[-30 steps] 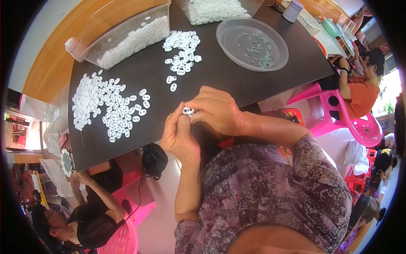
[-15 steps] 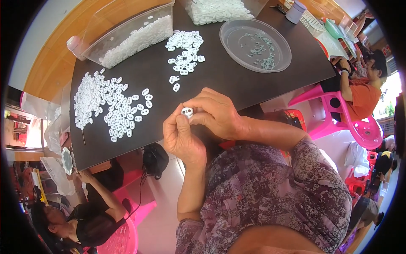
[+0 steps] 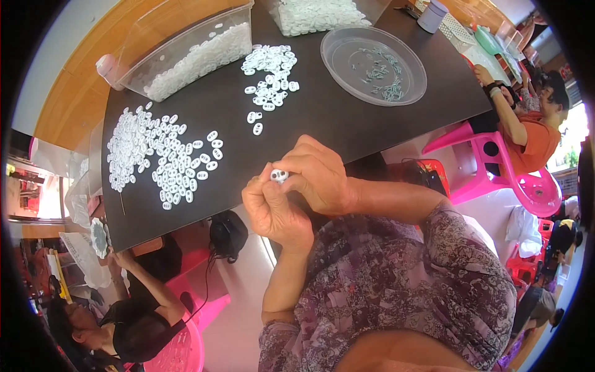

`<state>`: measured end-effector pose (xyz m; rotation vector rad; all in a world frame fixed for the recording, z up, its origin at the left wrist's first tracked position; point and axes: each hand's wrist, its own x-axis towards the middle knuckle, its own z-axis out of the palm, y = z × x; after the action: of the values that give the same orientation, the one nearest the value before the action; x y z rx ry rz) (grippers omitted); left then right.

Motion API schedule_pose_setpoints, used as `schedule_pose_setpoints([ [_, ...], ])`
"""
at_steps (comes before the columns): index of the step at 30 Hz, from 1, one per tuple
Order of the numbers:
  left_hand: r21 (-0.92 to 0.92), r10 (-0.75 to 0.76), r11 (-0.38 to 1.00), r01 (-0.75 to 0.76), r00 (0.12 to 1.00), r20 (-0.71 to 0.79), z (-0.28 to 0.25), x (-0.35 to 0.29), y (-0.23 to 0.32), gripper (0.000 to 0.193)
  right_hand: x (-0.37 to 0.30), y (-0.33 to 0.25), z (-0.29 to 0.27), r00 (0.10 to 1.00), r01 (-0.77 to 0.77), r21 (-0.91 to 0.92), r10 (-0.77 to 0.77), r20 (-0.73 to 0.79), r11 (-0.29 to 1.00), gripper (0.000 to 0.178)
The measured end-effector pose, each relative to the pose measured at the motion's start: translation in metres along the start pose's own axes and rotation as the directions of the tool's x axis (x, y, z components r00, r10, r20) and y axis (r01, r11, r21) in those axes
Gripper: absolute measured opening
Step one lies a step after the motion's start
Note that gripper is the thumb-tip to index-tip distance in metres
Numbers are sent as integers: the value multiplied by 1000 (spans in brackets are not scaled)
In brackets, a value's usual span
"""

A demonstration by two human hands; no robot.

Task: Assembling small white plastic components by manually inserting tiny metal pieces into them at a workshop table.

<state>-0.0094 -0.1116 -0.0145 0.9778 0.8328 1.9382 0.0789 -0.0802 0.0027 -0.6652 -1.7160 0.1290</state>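
Between the fingertips of both hands I hold a small white oval plastic piece with two dark holes. My left hand pinches it from the left, thumb up against it. From the right, my right hand closes its thumb and curled fingers on the same piece. Both hands are just off the table's near edge. Beyond them on the dark table lies a loose group of white oval pieces. A larger spread of such pieces is to the left.
A round clear tray holds small grey-green pins. Two clear bins of white pieces stand at the back, near a lidded cup. A person in orange sits right; another in black sits lower left. Pink stools flank the table.
Both my hands have moved slightly down toward me with the white piece, which now shows its two holes more squarely. The person in orange has reached an arm toward the table.
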Motion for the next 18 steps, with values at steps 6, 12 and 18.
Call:
schedule_pose_setpoints([
  [6,85,64,994,-64,998,1,-1,-2,0,21,4,0,0,993,112,-13,-112,21,994,25],
  [12,8,-15,1000,15,1000,-17,-2,-1,-4,22,0,4,5,996,92,-14,-92,8,996,21],
  [18,168,90,982,-84,996,-26,1,1,-5,22,0,2,5,996,85,-18,-84,27,996,21],
])
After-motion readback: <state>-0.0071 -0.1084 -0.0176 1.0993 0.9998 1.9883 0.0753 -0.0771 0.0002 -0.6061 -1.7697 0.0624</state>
